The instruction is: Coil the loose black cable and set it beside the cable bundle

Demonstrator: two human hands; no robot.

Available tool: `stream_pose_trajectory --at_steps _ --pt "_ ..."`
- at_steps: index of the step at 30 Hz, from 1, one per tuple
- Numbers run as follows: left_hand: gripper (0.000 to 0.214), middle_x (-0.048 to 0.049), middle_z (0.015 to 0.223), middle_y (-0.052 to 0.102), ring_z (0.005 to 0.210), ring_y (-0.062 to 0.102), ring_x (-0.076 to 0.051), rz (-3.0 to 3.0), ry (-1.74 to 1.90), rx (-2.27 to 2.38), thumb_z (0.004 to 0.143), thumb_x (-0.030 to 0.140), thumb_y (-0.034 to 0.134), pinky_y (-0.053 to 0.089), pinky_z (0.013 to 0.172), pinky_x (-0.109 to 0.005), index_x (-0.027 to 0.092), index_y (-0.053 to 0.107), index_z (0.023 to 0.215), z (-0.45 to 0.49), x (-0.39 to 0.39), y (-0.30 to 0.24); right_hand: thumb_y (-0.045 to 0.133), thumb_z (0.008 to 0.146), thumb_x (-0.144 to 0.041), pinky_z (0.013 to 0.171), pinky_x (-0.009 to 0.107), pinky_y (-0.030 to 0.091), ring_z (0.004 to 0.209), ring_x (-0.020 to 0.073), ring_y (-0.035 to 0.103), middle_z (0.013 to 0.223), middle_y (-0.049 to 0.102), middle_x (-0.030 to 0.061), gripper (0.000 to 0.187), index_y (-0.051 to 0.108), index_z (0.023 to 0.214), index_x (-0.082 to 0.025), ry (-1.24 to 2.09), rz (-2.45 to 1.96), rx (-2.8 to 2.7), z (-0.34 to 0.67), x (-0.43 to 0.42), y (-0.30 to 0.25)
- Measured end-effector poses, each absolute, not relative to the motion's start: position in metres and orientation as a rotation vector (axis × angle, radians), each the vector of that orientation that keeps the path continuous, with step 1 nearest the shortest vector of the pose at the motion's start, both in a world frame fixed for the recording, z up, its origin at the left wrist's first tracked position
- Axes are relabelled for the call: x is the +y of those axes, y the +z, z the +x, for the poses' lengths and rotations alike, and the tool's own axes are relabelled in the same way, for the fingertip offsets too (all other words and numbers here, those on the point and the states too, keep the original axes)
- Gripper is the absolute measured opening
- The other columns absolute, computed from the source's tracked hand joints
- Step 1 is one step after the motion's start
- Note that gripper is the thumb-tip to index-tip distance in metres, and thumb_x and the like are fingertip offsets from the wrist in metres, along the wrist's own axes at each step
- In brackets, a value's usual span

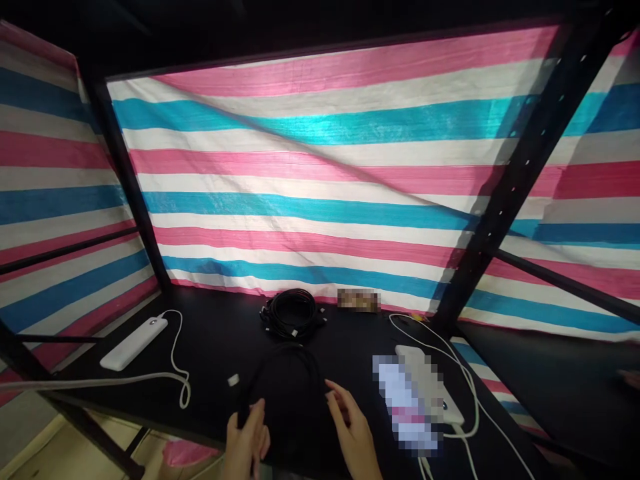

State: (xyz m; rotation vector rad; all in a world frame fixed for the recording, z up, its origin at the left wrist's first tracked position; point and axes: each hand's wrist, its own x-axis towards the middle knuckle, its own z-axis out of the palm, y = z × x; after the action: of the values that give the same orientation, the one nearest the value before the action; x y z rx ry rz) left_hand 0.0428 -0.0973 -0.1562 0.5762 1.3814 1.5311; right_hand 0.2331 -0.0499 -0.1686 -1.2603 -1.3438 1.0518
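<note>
A black cable (289, 347) arches over the dark tabletop between my two hands. My left hand (246, 437) is closed round a bunched part of it at the near edge of the table. At the other end of the arch, my right hand (354, 433) has its thumb and forefinger bent at the cable; the contact is dim against the black surface. Just beyond the arch lies a coiled bundle of black cables (291, 315) with light plug ends. A small white piece (233, 380) rests left of the arch.
A white power bank (134, 343) with a white cord lies at the left. To the right are another white power bank (453, 403), a blurred-out phone-shaped object (405, 407) and white cords. Black metal posts (515, 173) and striped sheeting (310, 213) enclose the tabletop (210, 327).
</note>
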Motion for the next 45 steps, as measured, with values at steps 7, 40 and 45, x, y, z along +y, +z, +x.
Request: stream_pose_trajectory --at_steps 7,40,45 --pt "0.057 0.0082 0.029 0.025 0.024 0.028 -0.007 0.558 1.752 1.448 0.066 0.056 0.063 0.036 0.035 -0.025 0.026 0.025 0.035 -0.009 -0.061 -0.170 0.058 0.082 -0.040 0.084 0.033 0.046 0.097 0.0238 0.060 0.102 0.064 0.0037 0.025 0.068 0.102 -0.029 0.622 -1.307 -1.891 0.248 -0.050 -0.213" --pt "0.033 -0.0017 0.050 0.058 0.056 0.061 -0.021 1.072 1.367 2.130 0.081 0.035 0.048 0.048 0.059 -0.032 0.019 0.054 0.053 -0.072 -0.046 -0.183 0.083 0.044 -0.056 0.111 0.046 0.008 0.136 0.0311 0.026 0.146 0.035 0.0117 0.100 0.050 0.132 -0.026 0.658 -1.181 -2.496 0.248 -0.050 -0.172" --pt "0.031 0.0022 0.065 0.061 0.068 0.061 -0.015 1.107 1.227 2.242 0.089 0.037 0.054 0.049 0.075 -0.034 0.014 0.059 0.068 -0.073 -0.041 -0.182 0.085 0.045 -0.053 0.111 0.045 0.012 0.133 0.0303 0.030 0.142 0.040 0.0111 0.091 0.056 0.127 -0.026 0.651 -1.156 -2.456 0.248 -0.053 -0.171"
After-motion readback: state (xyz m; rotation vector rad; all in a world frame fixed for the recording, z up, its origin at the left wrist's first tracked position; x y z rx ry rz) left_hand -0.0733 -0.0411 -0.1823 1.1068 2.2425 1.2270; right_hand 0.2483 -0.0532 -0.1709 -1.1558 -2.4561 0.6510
